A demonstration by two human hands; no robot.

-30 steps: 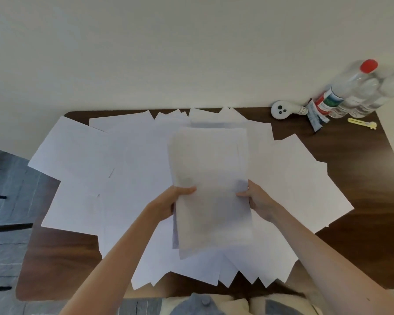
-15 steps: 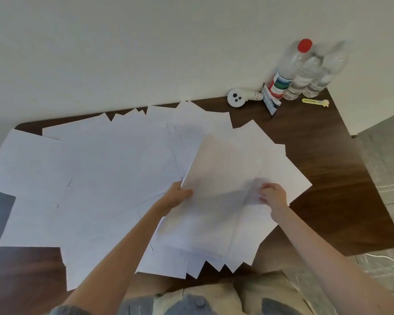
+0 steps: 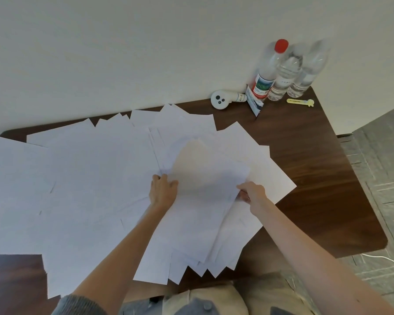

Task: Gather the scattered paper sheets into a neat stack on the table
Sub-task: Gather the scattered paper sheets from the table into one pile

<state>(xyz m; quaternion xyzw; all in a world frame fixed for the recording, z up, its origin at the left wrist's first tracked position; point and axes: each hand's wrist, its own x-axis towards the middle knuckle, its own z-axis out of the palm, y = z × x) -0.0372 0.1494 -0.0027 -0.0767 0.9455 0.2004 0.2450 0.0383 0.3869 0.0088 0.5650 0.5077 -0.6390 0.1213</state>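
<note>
My left hand (image 3: pixel 163 192) grips the bundle (image 3: pixel 203 201) mid-frame, right hand (image 3: pixel 251 193) pinches its edge — best square corners (gently) before adding loose sheets (image 3: pixel 77 178).

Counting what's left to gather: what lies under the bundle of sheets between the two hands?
More loose sheets fan out under the bundle, their corners showing along its near and right edges, on the brown table. How many lie beneath is hidden.
</note>
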